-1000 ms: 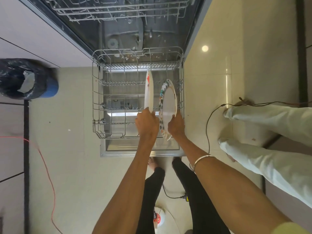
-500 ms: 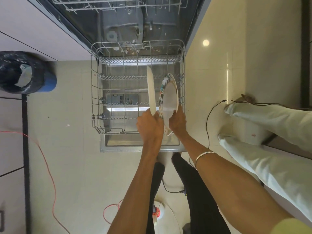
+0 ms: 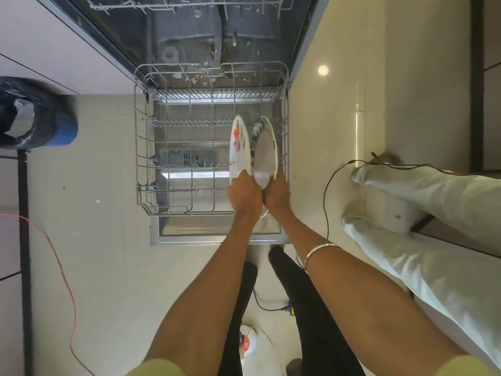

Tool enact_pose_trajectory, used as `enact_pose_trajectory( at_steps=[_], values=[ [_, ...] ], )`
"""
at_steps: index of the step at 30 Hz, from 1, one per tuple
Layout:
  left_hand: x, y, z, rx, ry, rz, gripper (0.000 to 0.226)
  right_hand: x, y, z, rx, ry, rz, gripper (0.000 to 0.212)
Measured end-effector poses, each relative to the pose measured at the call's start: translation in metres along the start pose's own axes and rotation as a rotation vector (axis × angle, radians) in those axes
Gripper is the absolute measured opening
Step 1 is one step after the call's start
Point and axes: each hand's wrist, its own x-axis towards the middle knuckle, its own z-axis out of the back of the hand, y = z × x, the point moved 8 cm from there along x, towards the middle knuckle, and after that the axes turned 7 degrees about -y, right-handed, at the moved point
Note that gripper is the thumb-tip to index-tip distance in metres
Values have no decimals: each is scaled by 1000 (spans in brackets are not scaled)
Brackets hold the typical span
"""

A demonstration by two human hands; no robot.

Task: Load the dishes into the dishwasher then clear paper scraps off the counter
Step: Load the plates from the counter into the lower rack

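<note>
The dishwasher's lower wire rack [image 3: 143, 147] is pulled out over the open door [image 3: 217, 238]. Two plates stand on edge at its right side. My left hand [image 3: 244, 194] grips the near rim of a white plate with red and dark leaf prints [image 3: 238, 145]. Close beside it, my right hand [image 3: 278, 194] holds the near rim of a white plate with a dark patterned border [image 3: 264, 153], which stands next to the rack's right wall. Both plates are upright and nearly parallel, a narrow gap between them.
The open dishwasher tub [image 3: 195, 36] lies beyond the rack. A bin lined with a black bag [image 3: 29, 115] stands at the left. Another person's legs in white trousers [image 3: 423, 202] stand at the right, with a black cable [image 3: 328, 191] beside them. A red cable [image 3: 62, 267] trails on the floor.
The left plate has turned so that its printed face shows, and it now sits closer to the right plate. Both hands have come together at the plates' near rims.
</note>
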Motion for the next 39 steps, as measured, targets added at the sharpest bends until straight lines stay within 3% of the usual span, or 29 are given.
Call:
enact_pose_trajectory(
  at_steps=[8, 14, 18, 23, 29, 39],
  values=[
    [-2, 26, -7, -65, 12, -25, 42, 5, -11, -5, -101, 77, -109, 50],
    [-18, 13, 17, -188, -57, -160, 54, -3, 13, 16, -138, 23, -83, 65],
    [-31, 8, 45, -106, -38, -222, 54, -16, 35, 43, -203, -10, -58, 70],
    [-59, -4, 102, 25, -41, -386, 52, -51, 73, 76, -451, 24, 59, 60],
    [-88, -1, 168, 86, -28, -380, 53, -103, 110, 107, -922, 210, 200, 59],
    [-122, 11, 245, 166, -101, -312, 58, -137, 180, 131, -976, 296, 286, 62]
  ],
)
